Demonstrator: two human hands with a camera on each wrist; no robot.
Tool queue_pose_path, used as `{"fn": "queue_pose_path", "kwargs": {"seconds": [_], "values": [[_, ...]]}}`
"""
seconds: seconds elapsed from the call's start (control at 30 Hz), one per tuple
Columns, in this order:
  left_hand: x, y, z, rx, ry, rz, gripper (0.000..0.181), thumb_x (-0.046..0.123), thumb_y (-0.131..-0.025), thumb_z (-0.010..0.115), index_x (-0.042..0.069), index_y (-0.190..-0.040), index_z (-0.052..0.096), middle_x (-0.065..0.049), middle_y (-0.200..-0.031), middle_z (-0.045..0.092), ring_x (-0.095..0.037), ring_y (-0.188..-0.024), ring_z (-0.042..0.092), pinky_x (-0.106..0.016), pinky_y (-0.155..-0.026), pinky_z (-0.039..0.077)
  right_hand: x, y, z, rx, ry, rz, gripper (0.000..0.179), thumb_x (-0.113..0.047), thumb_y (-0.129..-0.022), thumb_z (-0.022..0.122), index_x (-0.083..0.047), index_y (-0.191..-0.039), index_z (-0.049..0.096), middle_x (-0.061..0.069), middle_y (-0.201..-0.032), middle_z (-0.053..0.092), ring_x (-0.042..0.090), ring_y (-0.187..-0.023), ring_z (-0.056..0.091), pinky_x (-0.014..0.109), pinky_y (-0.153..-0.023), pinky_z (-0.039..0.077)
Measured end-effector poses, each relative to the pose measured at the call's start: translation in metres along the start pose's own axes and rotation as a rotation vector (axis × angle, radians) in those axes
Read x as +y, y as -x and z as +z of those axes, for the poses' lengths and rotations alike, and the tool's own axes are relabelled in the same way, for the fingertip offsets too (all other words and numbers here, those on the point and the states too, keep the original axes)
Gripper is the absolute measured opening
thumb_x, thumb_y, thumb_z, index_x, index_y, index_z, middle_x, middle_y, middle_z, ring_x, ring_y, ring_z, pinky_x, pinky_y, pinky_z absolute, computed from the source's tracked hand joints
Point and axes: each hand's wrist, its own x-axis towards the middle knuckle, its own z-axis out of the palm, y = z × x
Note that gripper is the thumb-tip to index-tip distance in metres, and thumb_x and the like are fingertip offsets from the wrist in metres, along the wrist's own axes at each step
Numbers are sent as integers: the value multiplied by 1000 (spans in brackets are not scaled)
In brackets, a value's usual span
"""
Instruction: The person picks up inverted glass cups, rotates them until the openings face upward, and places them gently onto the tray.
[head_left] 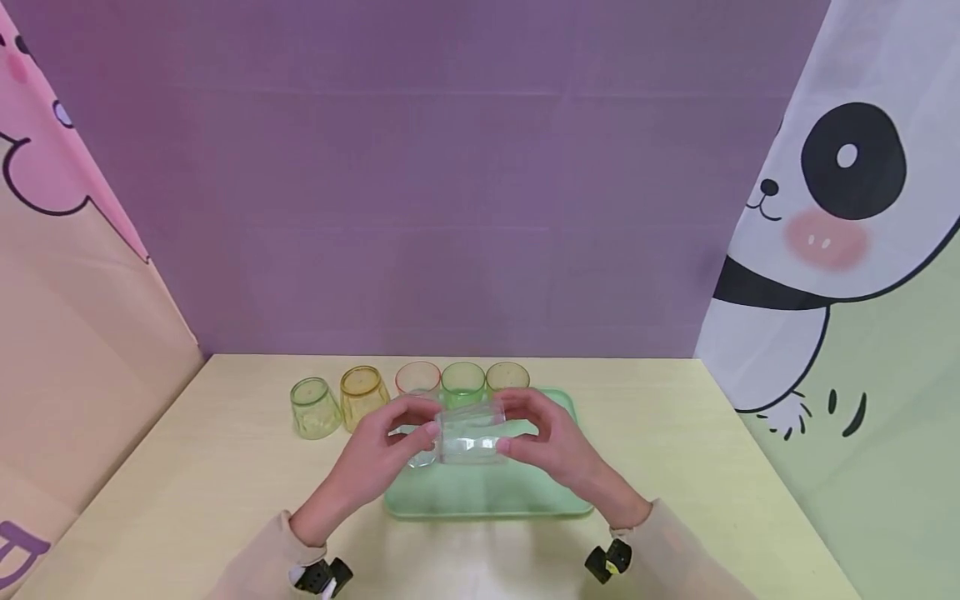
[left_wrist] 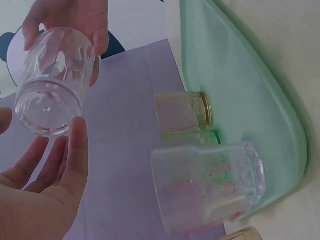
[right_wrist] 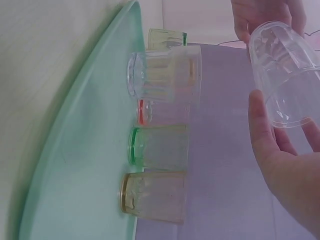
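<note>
At the far left a pink printed figure (head_left: 45, 158) is cut off by the head view's edge. On the table (head_left: 675, 467) stands an upturned light green glass (head_left: 316, 414), then an upturned amber glass (head_left: 363, 393) whose lower part the left hand (head_left: 384, 446) partly covers. That hand's thumb and fingers bend about the base end of the clear glass (head_left: 471, 437), pinching it; the left wrist view crops the thumb, so its exact contact is hard to read. Behind the left hand, on the green tray (head_left: 487, 498), are an upright red-rimmed glass (head_left: 417, 379), its lower part hidden, and a second clear glass (left_wrist: 200, 187), plainer in the wrist views than from above. The held clear glass lies on its side in the air above the tray, between both hands, its see-through walls blurring into what lies behind. Farther right, an upright green glass (head_left: 462, 382) and brownish glass (head_left: 507, 376) are partly blocked lower down. The right hand (head_left: 551, 442) pinches the mouth end between thumb and fingers, some fingertips concealed. A printed panda (head_left: 832, 242) runs off the right edge.
</note>
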Motion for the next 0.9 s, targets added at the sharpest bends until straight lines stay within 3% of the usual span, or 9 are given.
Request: {"fn": "queue_pose_path", "kwargs": {"seconds": [0.2,0.43,0.6,0.7,0.9], "values": [[5,6,-1,31,-65,12,15,10,-96,69,4,-110,71,-12,-112,69,-15,-98,65,-29,-83,57,-6,5,-10,-26,56,15,58,-10,-89,75,5,-139,51,13,-126,60,24,-114,59,32,-84,58],[9,8,-6,42,-234,146,9,7,-95,70,9,-103,72,1,-101,70,-14,-92,66,-31,-78,58,-12,8,-20,-41,120,19,52,-6,-88,74,1,-136,56,18,-125,61,37,-114,58,34,-84,58],[10,1,-18,29,-339,239,11,3,-93,69,9,-102,71,4,-97,68,-13,-89,65,-31,-75,59,-17,4,-25,-42,160,37,55,-7,-88,76,2,-138,54,22,-127,59,36,-116,57,34,-85,58],[10,-4,-25,62,-401,281,13,0,-91,69,9,-101,70,5,-95,67,-13,-86,64,-33,-73,59,-18,2,-28,-48,175,45,56,-7,-88,76,2,-138,54,24,-128,57,36,-117,56,34,-86,58],[6,-10,-38,149,-519,336,14,0,-89,70,8,-100,70,1,-96,67,-18,-86,63,-34,-71,58,-16,0,-32,-46,231,56,55,-11,-88,77,-2,-138,56,16,-125,58,34,-118,55,34,-86,58]]}}
